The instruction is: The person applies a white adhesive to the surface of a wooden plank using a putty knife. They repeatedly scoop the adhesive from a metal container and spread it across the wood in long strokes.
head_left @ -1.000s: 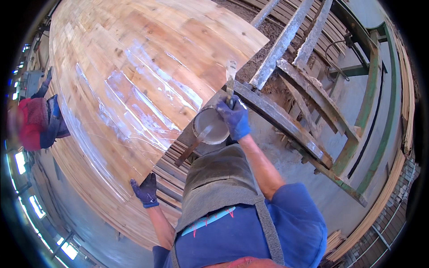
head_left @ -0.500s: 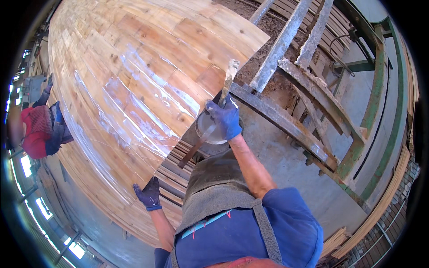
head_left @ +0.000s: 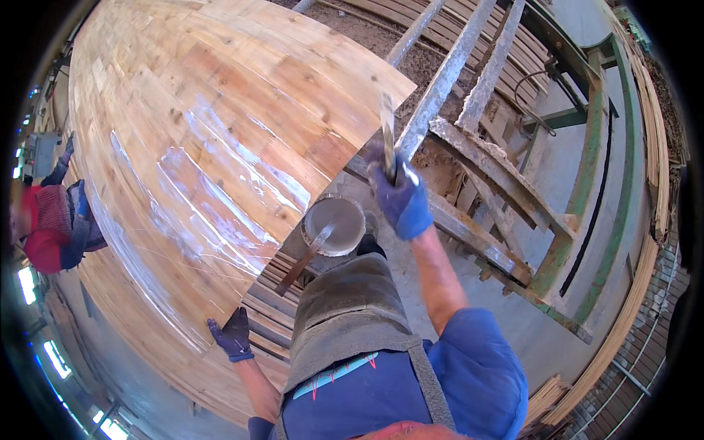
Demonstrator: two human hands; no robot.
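A large wooden panel (head_left: 242, 95) of joined strips has white smears, likely glue, near its right part. My gloved left hand (head_left: 233, 336) lies on the panel's near edge, fingers spread. Off the panel's right edge, my gloved right hand (head_left: 400, 192) is closed round a narrow flat scraper (head_left: 387, 128) that points up and away. Below it, between my body and the panel, stands a round bucket (head_left: 350, 233) of greyish-white stuff. A second flat tool (head_left: 301, 270) with a brown handle leans out of the bucket.
Rusty, crusted metal bars (head_left: 447, 81) and a green metal frame (head_left: 587, 198) stand to the right. Stacked wooden boards (head_left: 268, 312) lie beneath the panel's near corner. At far left, a person in red and dark clothing (head_left: 55, 227) stands by the panel.
My right hand has moved right, away from above the bucket, with the scraper held upward. The bucket now shows more fully. My left hand stays at the panel's edge.
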